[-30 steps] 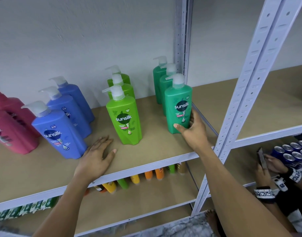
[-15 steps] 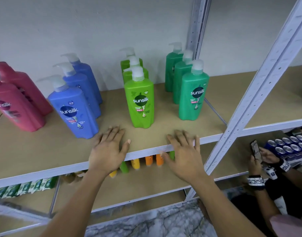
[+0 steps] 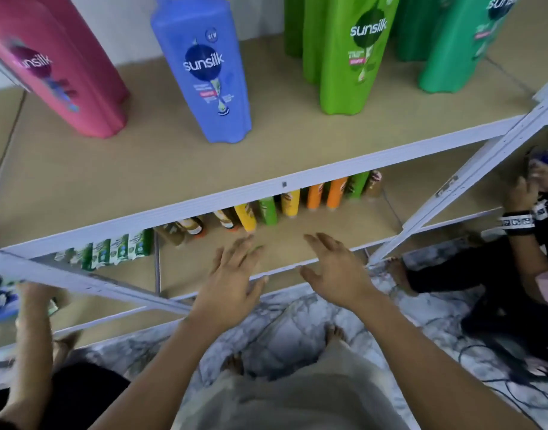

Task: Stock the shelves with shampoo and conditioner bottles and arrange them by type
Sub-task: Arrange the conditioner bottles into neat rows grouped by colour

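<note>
- Since half a second ago, both hands have left the front rail of the bottle shelf, where they lay flat. They now hang lower, before the shelf beneath. The view has tipped down, so the bottles' pump heads are cut off at the top.
- The pink bottle (image 3: 58,66) is glossy plastic, waisted, with a scalloped foot. It stands far up and left of the left fingers (image 3: 227,259), on the matt brown fibreboard of the upper shelf (image 3: 111,181).
- The blue bottle (image 3: 204,72) has the same moulded shape and a dark round label. It stands straight above the left fingertips, beyond the white metal rail (image 3: 204,204).
- The left hand (image 3: 232,287) is palm down, its fingers spread wide and slightly bent, holding nothing. The tips are blurred, and whether the thumb touches the lower shelf (image 3: 285,240) edge cannot be told. The forearm rises from the bottom left.
- A row of small bottles (image 3: 291,203) in yellow, green and orange stands just beyond both sets of fingertips, under the rail.
- The right hand (image 3: 338,274) is palm down with its fingers (image 3: 322,243) splayed and empty. It hovers beside the left hand without touching it.
- The light green bottle (image 3: 347,54) stands high above the right fingers, and the dark green bottle (image 3: 452,41) is up and to their right.
- The veined marble floor (image 3: 297,321) lies beneath both wrists.
</note>
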Available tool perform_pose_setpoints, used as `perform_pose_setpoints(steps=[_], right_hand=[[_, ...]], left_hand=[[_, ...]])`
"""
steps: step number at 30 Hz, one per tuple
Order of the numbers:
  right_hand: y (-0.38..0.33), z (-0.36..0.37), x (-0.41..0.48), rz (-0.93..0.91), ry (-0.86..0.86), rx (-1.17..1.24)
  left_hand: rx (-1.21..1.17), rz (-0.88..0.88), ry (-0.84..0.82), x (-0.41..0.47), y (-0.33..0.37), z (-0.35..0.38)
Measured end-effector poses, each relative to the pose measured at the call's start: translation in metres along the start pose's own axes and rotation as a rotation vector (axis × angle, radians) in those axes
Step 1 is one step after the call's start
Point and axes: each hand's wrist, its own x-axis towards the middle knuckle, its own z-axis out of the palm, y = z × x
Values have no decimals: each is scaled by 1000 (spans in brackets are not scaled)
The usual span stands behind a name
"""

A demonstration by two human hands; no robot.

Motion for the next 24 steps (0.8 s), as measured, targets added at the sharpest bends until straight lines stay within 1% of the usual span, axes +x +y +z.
perform_pose_setpoints(steps=[3, 6, 9, 12, 17, 20, 22, 24], right_hand=[[-8, 26, 13, 34, -141, -5], [-12, 45, 31, 57, -216, -26], [-6, 64, 55, 51, -226, -62], [11, 93, 88, 32, -205, -83], [64, 163, 155, 1, -138, -117], [100, 206, 199, -40, -49, -181], [120, 233, 227, -78, 28, -230], [137, 258, 250, -99, 88, -237]], left_hand=[[-54, -117, -138, -21, -44, 30], [-102, -192, -190, -21, -75, 46], [-160, -292, -234, -4, -98, 67], [-184, -353, -250, 24, -121, 104], [-197, -396, -172, 88, -158, 193], [-204, -394, -103, 127, -177, 248], [-210, -394, -12, 145, -186, 282], [-139, -357, 124, 155, -191, 314]])
